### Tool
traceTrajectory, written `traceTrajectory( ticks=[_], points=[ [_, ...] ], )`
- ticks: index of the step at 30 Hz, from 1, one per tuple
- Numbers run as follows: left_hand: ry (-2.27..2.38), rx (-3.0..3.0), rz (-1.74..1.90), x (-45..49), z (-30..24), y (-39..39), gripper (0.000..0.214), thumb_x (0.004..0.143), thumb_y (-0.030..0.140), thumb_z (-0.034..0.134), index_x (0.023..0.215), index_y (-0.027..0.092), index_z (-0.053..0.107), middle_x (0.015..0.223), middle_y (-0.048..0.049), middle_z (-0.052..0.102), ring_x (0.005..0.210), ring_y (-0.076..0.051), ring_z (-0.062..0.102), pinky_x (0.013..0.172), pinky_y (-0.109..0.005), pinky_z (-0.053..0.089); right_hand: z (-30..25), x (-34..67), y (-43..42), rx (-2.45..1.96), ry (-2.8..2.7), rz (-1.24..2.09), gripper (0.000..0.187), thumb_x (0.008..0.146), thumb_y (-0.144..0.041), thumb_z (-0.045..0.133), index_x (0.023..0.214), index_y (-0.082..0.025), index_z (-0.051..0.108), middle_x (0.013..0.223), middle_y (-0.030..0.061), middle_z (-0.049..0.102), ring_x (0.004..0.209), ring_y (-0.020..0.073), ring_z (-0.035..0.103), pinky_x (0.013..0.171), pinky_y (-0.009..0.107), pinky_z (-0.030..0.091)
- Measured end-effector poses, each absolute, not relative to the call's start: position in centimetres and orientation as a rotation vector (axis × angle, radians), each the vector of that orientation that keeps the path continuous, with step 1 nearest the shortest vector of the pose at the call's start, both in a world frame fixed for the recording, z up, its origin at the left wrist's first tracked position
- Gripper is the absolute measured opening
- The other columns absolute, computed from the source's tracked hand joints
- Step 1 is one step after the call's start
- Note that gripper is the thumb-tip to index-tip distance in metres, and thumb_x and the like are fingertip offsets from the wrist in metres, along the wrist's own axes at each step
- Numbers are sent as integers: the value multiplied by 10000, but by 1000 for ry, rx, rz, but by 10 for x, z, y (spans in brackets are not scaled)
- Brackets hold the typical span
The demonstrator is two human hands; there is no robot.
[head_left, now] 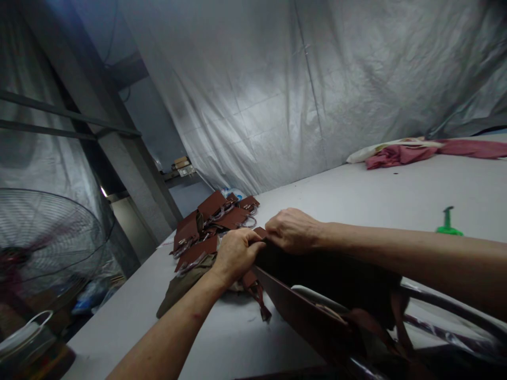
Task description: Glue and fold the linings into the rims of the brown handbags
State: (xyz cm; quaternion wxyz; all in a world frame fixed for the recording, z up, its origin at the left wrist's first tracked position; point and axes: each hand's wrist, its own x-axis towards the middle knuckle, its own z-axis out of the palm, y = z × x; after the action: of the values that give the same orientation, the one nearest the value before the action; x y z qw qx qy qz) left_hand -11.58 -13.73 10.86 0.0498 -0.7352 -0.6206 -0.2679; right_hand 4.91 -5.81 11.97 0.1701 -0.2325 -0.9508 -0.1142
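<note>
A dark brown handbag (297,316) lies tilted in front of me, its dark inside facing up. My left hand (236,254) pinches the far corner of its edge between thumb and fingers. Close beside it, my right hand (293,230) is closed on the same edge, fingertips partly hidden. Plastic-wrapped handles (447,330) and a brown strap (400,316) stick out at the near right end. A pale flat piece (317,296) shows inside the bag. Behind my left hand lies an olive cloth piece (186,282).
Several brown bags (214,211) are heaped at the white table's (119,322) far left. A green tool (449,228) stands right, behind my forearm. Pink cloth (400,156) lies at the back. A jar (35,348) and a fan (47,243) are on the left.
</note>
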Motion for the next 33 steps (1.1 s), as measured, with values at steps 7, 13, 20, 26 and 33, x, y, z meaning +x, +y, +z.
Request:
traceTrajectory(
  ticks=[7,13,20,26,33],
  points=[
    [-2130,-2241,-1029,-117,110,-133,139,738,242,612,664,158,694,655,-22,675,649,-151,599,601,-236,420,119,48,-59,-669,-2639,-335,314,850,-259,421,778,-162,712,765,127,727,662,218,658,529,285,322],
    [-2504,-2311,-1131,-133,118,-151,240,599,166,702,836,150,668,732,-15,681,642,-144,605,585,-230,449,117,52,-64,-649,-2618,-267,323,877,-292,416,777,-167,697,766,118,725,697,233,668,563,292,354],
    [-2271,-1958,-619,-119,120,-164,150,736,269,621,619,181,657,618,-17,638,628,-148,565,590,-252,354,116,52,-67,-688,-2632,-243,341,903,-297,399,803,-165,697,806,126,727,722,223,664,618,292,393],
    [-2219,-2042,-787,-130,109,-156,175,752,271,597,613,169,621,582,1,584,594,-130,529,576,-236,359,117,49,-70,-645,-2640,-287,261,832,-222,449,768,-167,696,779,122,730,696,245,675,567,294,393],
    [-2625,-2047,-1618,-144,98,-168,519,818,637,464,998,161,565,903,-56,632,708,-156,636,600,-265,504,114,49,-63,-817,-2558,-288,350,867,-273,409,796,-139,724,756,177,724,695,297,690,575,332,445]
  ],
)
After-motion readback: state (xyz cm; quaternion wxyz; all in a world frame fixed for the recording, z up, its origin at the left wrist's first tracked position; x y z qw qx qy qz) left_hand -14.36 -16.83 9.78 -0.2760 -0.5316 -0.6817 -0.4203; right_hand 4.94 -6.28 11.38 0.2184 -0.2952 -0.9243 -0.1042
